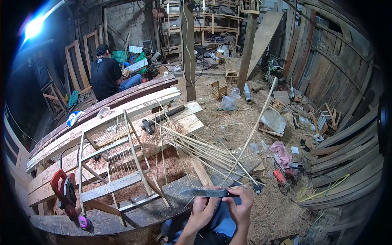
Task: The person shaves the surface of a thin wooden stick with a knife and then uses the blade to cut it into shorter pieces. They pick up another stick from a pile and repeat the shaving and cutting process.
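Near the bottom middle, my right hand (241, 204) is closed round the dark handle of a knife (204, 192), its blade pointing left. My left hand (203, 210) is closed just beneath the blade, around the near end of a long thin wooden strip (255, 130). That strip slants up and away to the right, and its lower end is hidden by the knife and fingers. A bundle of similar thin strips (200, 152) lies on the bench beyond my hands. To the left stands a wooden chair-like frame (112, 182) with thin slats.
A red power tool (64, 192) and a pink tape measure (84, 222) sit at the bench's left. A hammer (147, 126) lies on the planks (192, 110). Another person (105, 75) sits at the back left. A red tool (281, 176) lies on the shaving-covered floor.
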Demonstrator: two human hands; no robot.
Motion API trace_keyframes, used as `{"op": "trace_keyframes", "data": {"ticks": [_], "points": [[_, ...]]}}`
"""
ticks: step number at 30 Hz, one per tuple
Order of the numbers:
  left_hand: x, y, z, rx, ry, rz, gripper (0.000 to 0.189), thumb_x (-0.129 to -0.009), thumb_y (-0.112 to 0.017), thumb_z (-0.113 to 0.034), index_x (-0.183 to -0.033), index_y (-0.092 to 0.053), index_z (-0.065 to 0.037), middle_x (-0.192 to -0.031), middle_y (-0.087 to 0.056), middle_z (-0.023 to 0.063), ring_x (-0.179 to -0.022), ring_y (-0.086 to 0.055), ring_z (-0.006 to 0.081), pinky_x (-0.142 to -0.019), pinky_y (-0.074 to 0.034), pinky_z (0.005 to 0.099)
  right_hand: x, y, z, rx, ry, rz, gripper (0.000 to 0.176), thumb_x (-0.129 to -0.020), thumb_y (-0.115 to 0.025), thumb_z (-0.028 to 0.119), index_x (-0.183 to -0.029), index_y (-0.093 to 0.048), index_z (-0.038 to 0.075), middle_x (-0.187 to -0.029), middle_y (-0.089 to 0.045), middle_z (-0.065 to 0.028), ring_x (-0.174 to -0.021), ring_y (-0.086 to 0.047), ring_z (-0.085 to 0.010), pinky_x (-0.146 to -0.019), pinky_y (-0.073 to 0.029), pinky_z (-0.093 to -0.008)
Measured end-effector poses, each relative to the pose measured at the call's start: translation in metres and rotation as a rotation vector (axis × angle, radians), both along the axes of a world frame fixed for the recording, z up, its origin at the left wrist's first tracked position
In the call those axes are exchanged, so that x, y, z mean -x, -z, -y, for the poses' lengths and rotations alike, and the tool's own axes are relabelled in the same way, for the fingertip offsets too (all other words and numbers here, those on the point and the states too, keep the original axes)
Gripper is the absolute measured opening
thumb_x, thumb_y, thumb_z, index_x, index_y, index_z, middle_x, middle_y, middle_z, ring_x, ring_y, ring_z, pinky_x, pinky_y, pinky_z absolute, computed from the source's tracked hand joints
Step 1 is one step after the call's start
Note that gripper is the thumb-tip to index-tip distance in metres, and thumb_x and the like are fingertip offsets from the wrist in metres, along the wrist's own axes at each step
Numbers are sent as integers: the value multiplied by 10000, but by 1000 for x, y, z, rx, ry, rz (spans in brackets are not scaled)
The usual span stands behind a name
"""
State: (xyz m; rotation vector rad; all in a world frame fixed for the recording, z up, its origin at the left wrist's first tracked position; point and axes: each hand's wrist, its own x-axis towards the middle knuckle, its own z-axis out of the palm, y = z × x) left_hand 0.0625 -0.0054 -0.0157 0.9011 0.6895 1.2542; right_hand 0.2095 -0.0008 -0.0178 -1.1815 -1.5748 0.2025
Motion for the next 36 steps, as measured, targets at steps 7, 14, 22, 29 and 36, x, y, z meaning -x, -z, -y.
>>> {"op": "trace_keyframes", "data": {"ticks": [7,14,22,29,36], "points": [[-3,-8,4,-30,-18,-37,154,-1026,-574,-92,-1134,-589,18,-809,-537,-23,-675,-421,23,-566,-330,204,-3,-1,1,-93,79,10,351,-777,-829,364,-861,-637,82,-863,-718,-58,-815,-623,-246,-815,-429,-387],[-4,-7,7,-32,-10,-29,154,-1025,-577,-94,-1132,-590,15,-865,-588,0,-693,-451,27,-584,-352,200,-12,5,2,-138,105,20,353,-733,-836,386,-906,-686,117,-853,-707,-11,-806,-613,-218,-835,-402,-383],[2,-2,7,-37,31,-82,152,-1008,-597,-98,-1111,-589,13,-906,-603,30,-719,-479,45,-599,-374,212,-19,10,2,-178,152,51,391,-737,-829,426,-891,-662,108,-832,-686,-22,-799,-607,-224,-838,-408,-388],[1,0,6,-3,53,-113,125,-1000,-596,-66,-1094,-593,17,-877,-583,15,-709,-475,48,-592,-369,215,-24,11,3,-182,184,104,411,-748,-825,439,-892,-649,97,-830,-669,-28,-825,-602,-226,-839,-409,-387],[3,-24,12,-15,106,-181,213,-1044,-568,-143,-1188,-597,10,-839,-535,-24,-686,-418,39,-594,-347,214,-52,14,4,-180,367,-2,387,-729,-859,354,-907,-642,89,-855,-679,-22,-861,-609,-233,-878,-403,-399]]}}
